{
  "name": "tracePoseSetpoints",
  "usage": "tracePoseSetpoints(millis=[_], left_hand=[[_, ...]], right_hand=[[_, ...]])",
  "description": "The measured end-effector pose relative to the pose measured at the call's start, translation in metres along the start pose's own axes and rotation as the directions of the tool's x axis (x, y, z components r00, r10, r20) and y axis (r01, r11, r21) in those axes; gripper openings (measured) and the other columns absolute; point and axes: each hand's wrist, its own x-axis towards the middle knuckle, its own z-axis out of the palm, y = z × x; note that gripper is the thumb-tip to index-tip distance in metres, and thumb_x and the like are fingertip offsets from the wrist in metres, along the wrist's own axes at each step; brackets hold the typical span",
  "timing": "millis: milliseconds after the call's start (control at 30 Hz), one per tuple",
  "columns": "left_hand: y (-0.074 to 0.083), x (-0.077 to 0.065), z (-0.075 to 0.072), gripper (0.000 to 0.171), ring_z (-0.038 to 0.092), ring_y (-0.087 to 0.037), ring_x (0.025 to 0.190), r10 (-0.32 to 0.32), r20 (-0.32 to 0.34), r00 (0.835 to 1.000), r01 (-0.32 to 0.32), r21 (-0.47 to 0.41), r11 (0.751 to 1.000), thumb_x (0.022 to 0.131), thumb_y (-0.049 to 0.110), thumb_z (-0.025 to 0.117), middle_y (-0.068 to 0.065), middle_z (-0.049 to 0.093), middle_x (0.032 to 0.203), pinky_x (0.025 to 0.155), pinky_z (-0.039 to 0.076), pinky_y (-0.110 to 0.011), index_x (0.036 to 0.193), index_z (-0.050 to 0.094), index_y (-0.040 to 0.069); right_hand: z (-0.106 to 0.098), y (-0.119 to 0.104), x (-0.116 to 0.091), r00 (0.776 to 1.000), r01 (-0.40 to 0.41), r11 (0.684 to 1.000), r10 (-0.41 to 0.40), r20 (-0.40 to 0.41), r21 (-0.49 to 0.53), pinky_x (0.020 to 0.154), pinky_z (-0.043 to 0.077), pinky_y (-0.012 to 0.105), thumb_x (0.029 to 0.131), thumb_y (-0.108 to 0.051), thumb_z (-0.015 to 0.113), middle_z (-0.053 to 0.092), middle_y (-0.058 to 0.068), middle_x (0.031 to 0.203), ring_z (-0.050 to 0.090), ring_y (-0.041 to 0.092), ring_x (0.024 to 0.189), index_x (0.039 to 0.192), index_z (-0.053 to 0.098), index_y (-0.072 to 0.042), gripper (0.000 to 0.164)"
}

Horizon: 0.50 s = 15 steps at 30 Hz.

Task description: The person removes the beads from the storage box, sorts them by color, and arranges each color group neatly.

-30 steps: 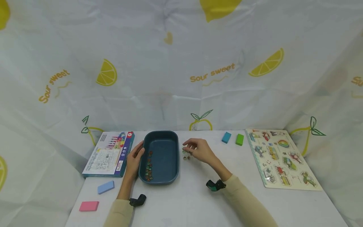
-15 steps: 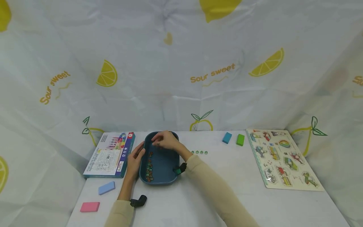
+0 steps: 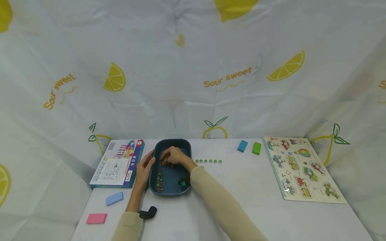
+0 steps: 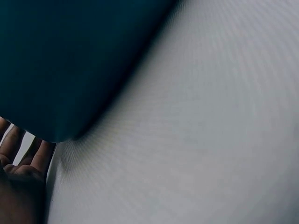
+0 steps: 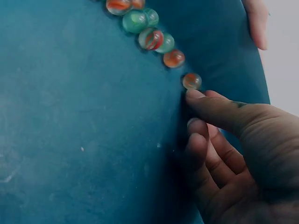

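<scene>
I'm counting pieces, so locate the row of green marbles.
In the head view, the row of green marbles lies on the white table, just right of the dark blue tray.

The white table [image 3: 289, 221] was walled in by a lemon-printed curtain [image 3: 159, 67], as in a makeshift booth. The wider room was hidden.

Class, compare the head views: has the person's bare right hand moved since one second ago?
Yes. The right hand moved left, from beside the dark blue rounded rectangular plastic-looking tray to inside it.
</scene>
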Motion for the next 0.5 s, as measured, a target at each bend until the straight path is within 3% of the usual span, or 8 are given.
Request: tracePoseSetpoints(millis=[133, 233, 400, 500], left_hand=[[0.000, -0.001, 0.000, 0.048, 0.053, 0.016, 0.130, 0.007, 0.013, 1.000, -0.007, -0.004, 1.000, 0.112, 0.029, 0.055, -0.009, 0.053, 0.163, 0.107, 0.042, -0.003, 0.158, 0.051, 0.015], [0.001, -0.003, 0.000, 0.049, 0.054, 0.004, 0.139, 0.004, 0.015, 1.000, -0.004, 0.007, 1.000, 0.112, 0.030, 0.055, -0.008, 0.053, 0.163, 0.108, 0.042, -0.003, 0.158, 0.051, 0.016], [0.002, -0.003, 0.000, 0.049, 0.050, -0.023, 0.151, 0.000, 0.010, 1.000, 0.000, 0.030, 1.000, 0.112, 0.032, 0.055, -0.007, 0.053, 0.163, 0.107, 0.040, -0.001, 0.158, 0.051, 0.017], [0.002, -0.002, 0.000, 0.048, 0.053, -0.020, 0.148, -0.005, 0.002, 1.000, 0.005, 0.029, 1.000, 0.111, 0.030, 0.056, -0.008, 0.054, 0.163, 0.106, 0.041, 0.000, 0.158, 0.052, 0.016]], right_hand=[[-0.001, -0.001, -0.001, 1.000, 0.002, 1.000, -0.002, -0.002, -0.027, 0.050, 0.052, 0.020, 0.092, -0.005, 0.080, 0.080, 0.010, 0.083, 0.060, 0.007, 0.055, 0.105, 0.083, -0.006, 0.014], [-0.010, -0.003, -0.005, 0.999, 0.041, 0.998, -0.041, -0.006, -0.042, 0.053, 0.054, 0.021, 0.094, -0.011, 0.080, 0.079, 0.006, 0.085, 0.063, 0.007, 0.058, 0.107, 0.082, -0.008, 0.013], [-0.043, -0.008, -0.029, 0.990, 0.135, 0.991, -0.135, -0.032, 0.015, 0.058, 0.055, 0.025, 0.098, -0.020, 0.077, 0.079, 0.015, 0.095, 0.064, 0.012, 0.063, 0.113, 0.079, -0.009, 0.019], [-0.065, -0.002, -0.052, 0.984, 0.170, 0.985, -0.168, -0.061, 0.035, 0.059, 0.055, 0.028, 0.099, -0.023, 0.076, 0.077, 0.022, 0.100, 0.065, 0.017, 0.066, 0.115, 0.077, -0.009, 0.022]])
